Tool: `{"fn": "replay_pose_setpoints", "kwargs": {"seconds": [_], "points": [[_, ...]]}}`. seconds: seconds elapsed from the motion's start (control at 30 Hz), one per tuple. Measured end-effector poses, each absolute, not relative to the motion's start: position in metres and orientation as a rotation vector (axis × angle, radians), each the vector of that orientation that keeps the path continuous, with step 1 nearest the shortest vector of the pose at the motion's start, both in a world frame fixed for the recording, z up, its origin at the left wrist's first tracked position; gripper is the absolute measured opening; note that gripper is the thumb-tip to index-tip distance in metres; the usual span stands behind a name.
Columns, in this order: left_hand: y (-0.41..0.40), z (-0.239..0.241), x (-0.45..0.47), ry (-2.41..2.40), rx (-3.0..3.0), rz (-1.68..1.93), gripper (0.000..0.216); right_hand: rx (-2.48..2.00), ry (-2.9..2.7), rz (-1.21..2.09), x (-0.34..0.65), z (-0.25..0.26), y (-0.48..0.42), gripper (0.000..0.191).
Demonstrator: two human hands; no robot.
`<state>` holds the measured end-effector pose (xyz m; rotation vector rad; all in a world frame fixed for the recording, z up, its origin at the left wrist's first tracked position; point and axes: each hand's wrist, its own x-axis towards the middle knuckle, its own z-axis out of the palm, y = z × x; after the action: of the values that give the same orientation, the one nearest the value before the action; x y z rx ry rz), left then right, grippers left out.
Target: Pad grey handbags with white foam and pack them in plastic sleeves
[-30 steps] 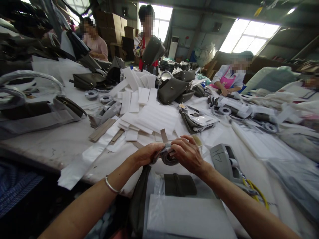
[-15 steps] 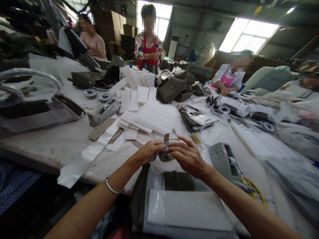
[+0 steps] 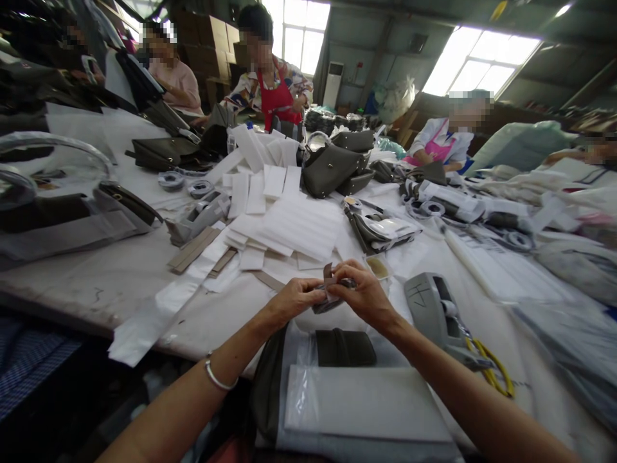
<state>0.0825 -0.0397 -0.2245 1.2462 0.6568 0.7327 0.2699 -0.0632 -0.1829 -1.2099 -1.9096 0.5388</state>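
My left hand (image 3: 292, 301) and my right hand (image 3: 362, 292) meet over the table's near edge, both pinching a coiled grey strap (image 3: 331, 297) with a tan end sticking up. Below them a dark olive bag (image 3: 345, 348) lies in clear plastic under a white foam sheet (image 3: 366, 404). A silver bangle (image 3: 218, 380) circles my left wrist.
A grey tape dispenser (image 3: 436, 310) and yellow-handled scissors (image 3: 494, 376) lie to the right. White foam sheets (image 3: 289, 225), tan card strips (image 3: 193, 249), tape rolls and olive handbags (image 3: 332, 168) cover the white table (image 3: 106, 276). Several other people work along the far side.
Both hands have turned the coiled strap and drawn closer together on it. The person in the red apron at the far side has put down a bag and leaned left.
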Motion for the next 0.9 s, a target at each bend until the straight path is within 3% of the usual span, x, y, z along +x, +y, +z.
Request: {"fn": "replay_pose_setpoints", "kwargs": {"seconds": [0.23,0.53,0.9], "points": [[-0.045,-0.228,0.083,0.763,1.386,0.735,0.028,-1.379,-1.601,1.074,0.272,-0.191,-0.064,0.026],[-0.052,-0.226,0.085,0.992,1.546,0.712,0.037,-1.484,-1.556,1.005,0.269,-0.199,-0.066,0.026],[-0.054,-0.226,0.092,1.064,1.656,0.632,0.033,-1.387,-1.378,1.229,0.277,-0.208,-0.068,0.035]]}}
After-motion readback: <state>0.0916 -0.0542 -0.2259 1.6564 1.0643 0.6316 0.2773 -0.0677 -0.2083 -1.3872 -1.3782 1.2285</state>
